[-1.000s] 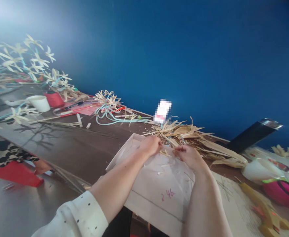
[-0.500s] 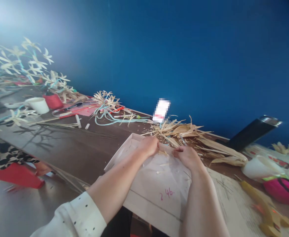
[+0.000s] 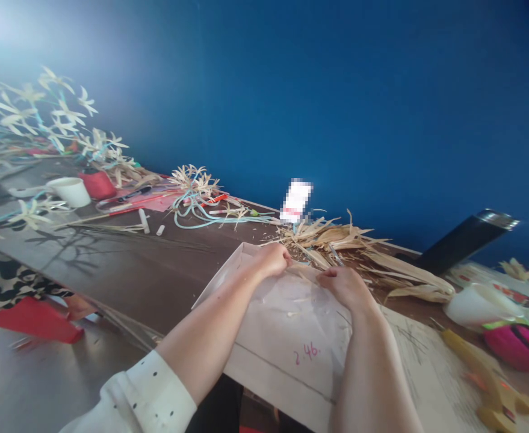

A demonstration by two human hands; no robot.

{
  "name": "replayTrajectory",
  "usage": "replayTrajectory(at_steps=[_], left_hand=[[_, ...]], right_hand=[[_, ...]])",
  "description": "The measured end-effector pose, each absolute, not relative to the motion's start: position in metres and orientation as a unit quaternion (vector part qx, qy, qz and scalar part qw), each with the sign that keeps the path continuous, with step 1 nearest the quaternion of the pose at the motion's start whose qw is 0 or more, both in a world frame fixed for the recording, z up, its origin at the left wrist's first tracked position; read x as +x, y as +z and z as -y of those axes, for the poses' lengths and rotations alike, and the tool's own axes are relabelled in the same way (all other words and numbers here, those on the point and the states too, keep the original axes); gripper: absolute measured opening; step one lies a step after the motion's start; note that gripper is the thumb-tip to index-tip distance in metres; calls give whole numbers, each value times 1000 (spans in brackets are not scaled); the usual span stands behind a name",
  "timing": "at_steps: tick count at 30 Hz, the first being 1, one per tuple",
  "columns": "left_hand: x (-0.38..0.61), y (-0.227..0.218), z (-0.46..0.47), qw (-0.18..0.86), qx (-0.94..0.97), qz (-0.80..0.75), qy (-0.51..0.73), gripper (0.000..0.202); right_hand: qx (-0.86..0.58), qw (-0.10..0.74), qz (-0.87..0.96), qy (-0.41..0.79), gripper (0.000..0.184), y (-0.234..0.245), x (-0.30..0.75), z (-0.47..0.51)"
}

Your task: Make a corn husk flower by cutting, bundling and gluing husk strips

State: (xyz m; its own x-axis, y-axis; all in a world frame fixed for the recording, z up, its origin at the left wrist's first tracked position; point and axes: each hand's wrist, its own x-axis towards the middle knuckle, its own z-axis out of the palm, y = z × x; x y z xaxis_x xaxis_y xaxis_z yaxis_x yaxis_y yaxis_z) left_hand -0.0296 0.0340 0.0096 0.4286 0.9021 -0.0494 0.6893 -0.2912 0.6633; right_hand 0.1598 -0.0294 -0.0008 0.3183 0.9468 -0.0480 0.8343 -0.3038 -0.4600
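My left hand [image 3: 273, 260] is closed, thumb and fingers pressed together, over the far part of a shallow white box [image 3: 216, 276]. To its right, my right hand [image 3: 343, 285] is pinched closed above the same box. A pale tan strip [image 3: 304, 272], perhaps dried husk, shows in the gap between the hands; I cannot tell whether either hand grips it. Small pale scraps [image 3: 293, 314] lie inside the box, near handwritten pink figures. Just beyond my fingers is a heap of dried corn husks [image 3: 336, 237].
A yellow hot glue gun [image 3: 485, 373], a white cup [image 3: 481, 305] and a pink pouch [image 3: 519, 349] lie at right. A black flask [image 3: 463, 243] leans near the blue wall. At left stand husk flowers [image 3: 61, 114], a white mug [image 3: 70, 191] and light-blue stems [image 3: 201, 222].
My left hand has turned slightly and shifted a little up and left. My right hand stays almost in place, still pinched.
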Motion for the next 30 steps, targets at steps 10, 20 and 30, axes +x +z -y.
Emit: replayTrajectory(at_steps=[10, 20, 30], left_hand=[[-29, 3, -39, 326, 783, -495, 191, 15], [-29, 4, -37, 307, 790, -497, 184, 16], [-31, 8, -32, 287, 792, -513, 166, 19]], right_hand=[[-794, 152, 561, 179, 21, 4, 158, 31], [-806, 158, 550, 152, 14, 8, 159, 33], [-767, 198, 584, 178, 22, 7, 146, 30]])
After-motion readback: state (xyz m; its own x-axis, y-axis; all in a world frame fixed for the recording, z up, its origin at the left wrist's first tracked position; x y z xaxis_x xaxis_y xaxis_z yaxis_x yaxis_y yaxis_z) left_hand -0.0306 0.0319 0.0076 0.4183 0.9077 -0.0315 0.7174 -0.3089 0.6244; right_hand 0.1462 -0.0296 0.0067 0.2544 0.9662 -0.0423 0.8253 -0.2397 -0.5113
